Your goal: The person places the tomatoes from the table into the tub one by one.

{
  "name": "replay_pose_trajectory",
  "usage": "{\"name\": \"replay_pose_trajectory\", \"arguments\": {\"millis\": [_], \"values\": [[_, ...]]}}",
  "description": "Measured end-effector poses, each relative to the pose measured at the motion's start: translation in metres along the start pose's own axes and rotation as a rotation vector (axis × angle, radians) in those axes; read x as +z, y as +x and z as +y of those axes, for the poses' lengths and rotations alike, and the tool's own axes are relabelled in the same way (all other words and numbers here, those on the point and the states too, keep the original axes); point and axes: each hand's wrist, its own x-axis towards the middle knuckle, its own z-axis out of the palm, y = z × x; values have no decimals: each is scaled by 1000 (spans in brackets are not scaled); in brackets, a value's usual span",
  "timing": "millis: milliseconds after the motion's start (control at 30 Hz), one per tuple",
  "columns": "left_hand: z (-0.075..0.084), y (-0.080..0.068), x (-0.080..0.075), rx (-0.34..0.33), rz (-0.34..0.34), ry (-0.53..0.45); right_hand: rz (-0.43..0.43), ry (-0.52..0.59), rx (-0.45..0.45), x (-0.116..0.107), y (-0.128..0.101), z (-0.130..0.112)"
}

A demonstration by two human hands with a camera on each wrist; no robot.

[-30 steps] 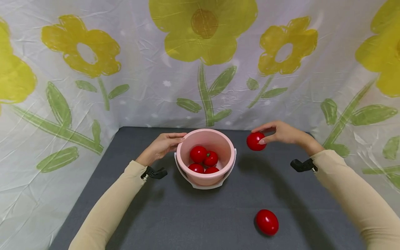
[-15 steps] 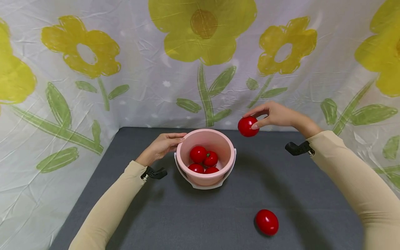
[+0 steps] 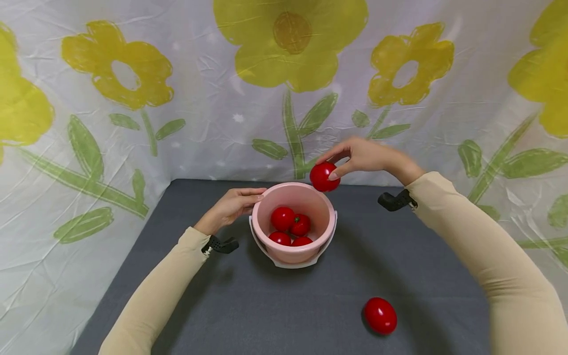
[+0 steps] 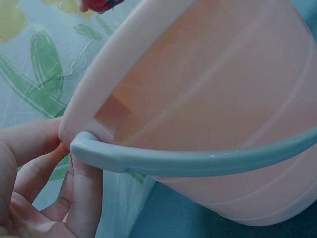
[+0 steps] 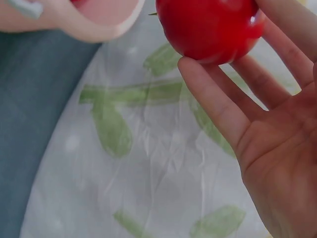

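Note:
A pink bucket [image 3: 295, 256] with a white handle [image 4: 208, 161] stands on the table, several red tomatoes [image 3: 282, 218] inside it. At its left side my left hand [image 3: 230, 209] grips the rim, the fingertips right by the handle's hinge in the left wrist view. My right hand [image 3: 366, 157] pinches another tomato [image 3: 323, 177] between thumb and fingers, raised at the bucket's far right rim. From the right wrist, this held tomato [image 5: 210, 27] looks smooth and glossy, and the hand [image 5: 277, 129] has its fingers spread around it.
One more smooth red tomato [image 3: 380, 316] lies on the dark grey tabletop [image 3: 266, 315], nearer me and right of the bucket. Behind the table hangs a white curtain [image 3: 199, 123] printed with yellow flowers.
My right hand has carried its tomato left and upward, from right of the bucket to its far right rim. My left hand and the bucket stay in place.

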Motion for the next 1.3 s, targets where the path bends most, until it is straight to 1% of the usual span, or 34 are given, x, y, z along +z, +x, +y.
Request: {"name": "replay_pose_trajectory", "arguments": {"millis": [100,300,500,700,933,1100,1300], "values": [[0,0,1,5,-4,12,-30,7,-31,6,9,-4],[0,1,0,5,1,12,-69,-17,-61,16,26,-9],[1,0,0,-3,-2,7,-122,-12,-85,24,42,-13],[2,-2,-1,-8,-5,7,-193,3,-121,33,58,-19],[3,-2,-1,-13,0,3,-294,4,-109,45,76,-24],[2,1,-1,-28,10,3,-338,4,-102,53,86,-25],[1,1,-1,-28,8,2,-388,42,-95,64,93,-20]]}}
